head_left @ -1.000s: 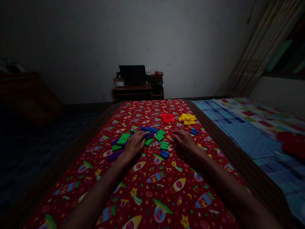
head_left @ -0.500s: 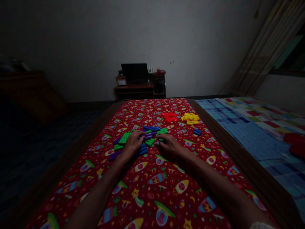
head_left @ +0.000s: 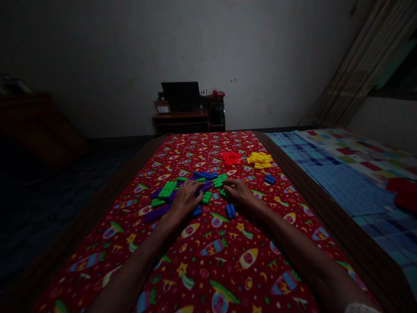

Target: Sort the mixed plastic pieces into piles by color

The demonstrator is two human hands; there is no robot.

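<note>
Small plastic sticks lie mixed on a red rocket-print cloth (head_left: 211,261): green sticks (head_left: 167,190), purple sticks (head_left: 156,213) and blue sticks (head_left: 230,211). My left hand (head_left: 184,201) rests palm down on the pile, fingers curled over a purple stick (head_left: 204,188). My right hand (head_left: 239,191) lies just right of it, fingers bent onto green sticks (head_left: 220,179). What either hand holds is hidden in the dim light. Farther back sit a red pile (head_left: 230,158) and a yellow pile (head_left: 259,160), with two blue sticks (head_left: 269,178) near them.
A wooden edge (head_left: 312,191) borders the cloth on the right, beyond it a chequered blue sheet (head_left: 352,182) with a red object (head_left: 404,193). A low desk with a dark screen (head_left: 182,98) stands at the far wall. Dark floor lies left.
My right hand has swung left from the cloth's right side to the mixed pile, then a little farther back. Blue sticks now lie in front of it. My left hand has hardly moved.
</note>
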